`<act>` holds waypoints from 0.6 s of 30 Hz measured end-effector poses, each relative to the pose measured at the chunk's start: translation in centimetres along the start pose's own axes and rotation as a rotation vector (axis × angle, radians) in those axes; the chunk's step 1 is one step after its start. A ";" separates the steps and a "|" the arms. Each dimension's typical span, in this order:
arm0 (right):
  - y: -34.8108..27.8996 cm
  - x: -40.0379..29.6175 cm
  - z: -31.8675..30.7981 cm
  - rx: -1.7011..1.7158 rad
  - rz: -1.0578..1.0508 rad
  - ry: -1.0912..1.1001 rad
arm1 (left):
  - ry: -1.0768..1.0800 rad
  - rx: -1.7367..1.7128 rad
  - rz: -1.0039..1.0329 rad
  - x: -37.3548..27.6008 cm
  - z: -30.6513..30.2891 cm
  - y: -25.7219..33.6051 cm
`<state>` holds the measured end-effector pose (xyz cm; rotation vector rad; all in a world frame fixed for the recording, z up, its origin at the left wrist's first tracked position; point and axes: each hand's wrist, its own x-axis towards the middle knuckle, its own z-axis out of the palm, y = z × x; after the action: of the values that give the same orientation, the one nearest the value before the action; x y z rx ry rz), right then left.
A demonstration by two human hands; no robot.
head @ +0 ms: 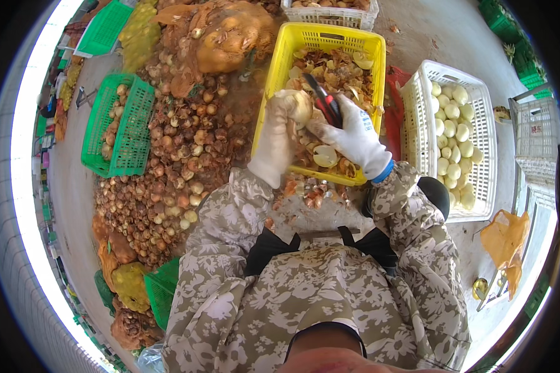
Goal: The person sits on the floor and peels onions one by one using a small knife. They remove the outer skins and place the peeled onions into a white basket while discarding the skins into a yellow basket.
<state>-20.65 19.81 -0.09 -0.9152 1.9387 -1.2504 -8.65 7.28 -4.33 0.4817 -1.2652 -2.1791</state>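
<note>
My left hand (276,140), in a white work glove, grips a pale onion (301,108) over the left side of a yellow plastic crate (269,77). My gloved right hand (354,135) is closed around the red and black handle of a knife (327,105). Its dark blade points up and to the left, beyond the onion and away from my body. The right fingertips come close to the onion; whether they touch it, I cannot tell. Below both hands, brown onion skins (326,70) and a cut onion piece (325,156) lie inside the yellow crate.
A white crate (483,186) at the right holds peeled onions (452,135). Unpeeled onions (177,154) are heaped on the floor at left, beside a green crate (93,149) and orange mesh sacks (233,37). Another white crate (331,17) stands beyond the yellow one.
</note>
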 end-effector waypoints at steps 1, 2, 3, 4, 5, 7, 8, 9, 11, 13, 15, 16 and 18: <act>0.5 0.2 0.5 0.044 0.027 -0.041 | -0.006 -0.009 -0.047 -0.6 0.6 0.1; 1.2 0.3 0.6 0.042 0.028 -0.050 | -0.011 -0.017 -0.094 -1.2 1.1 0.3; 1.6 0.4 0.8 0.037 0.024 -0.068 | -0.017 0.003 -0.101 -1.2 0.9 0.0; 1.9 0.3 0.9 0.001 0.000 -0.027 | -0.027 0.025 -0.110 -1.2 0.8 -0.2; 2.0 0.2 0.8 -0.035 -0.024 0.012 | -0.039 0.046 -0.122 -1.2 0.6 -0.5; 2.8 0.2 0.9 0.098 -0.017 0.058 | -0.034 0.067 -0.116 -1.1 0.9 -0.8; 3.4 0.3 0.9 0.265 0.014 0.062 | -0.096 0.036 -0.188 -0.8 0.5 -0.2; 3.8 0.3 1.1 0.431 0.047 0.061 | -0.115 -0.018 -0.234 -0.8 0.6 0.0; 4.2 0.7 0.8 0.436 0.076 0.196 | -0.155 -0.128 -0.324 -0.8 0.7 0.1; 4.2 0.9 0.7 0.373 0.060 0.250 | -0.153 -0.139 -0.243 -0.6 0.9 -0.4; 3.6 0.4 0.9 0.183 -0.009 0.254 | -0.074 -0.112 -0.186 -1.4 1.6 -1.0; 2.5 -0.1 1.0 0.003 -0.043 0.274 | -0.031 -0.088 -0.150 -1.4 2.0 -1.1; 2.0 -0.5 0.8 -0.070 -0.120 0.277 | 0.056 -0.036 -0.079 -1.2 2.7 -0.9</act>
<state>-20.18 20.42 -2.14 -0.9463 2.1806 -1.4515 -9.55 10.21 -3.74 0.5829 -1.1941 -2.2330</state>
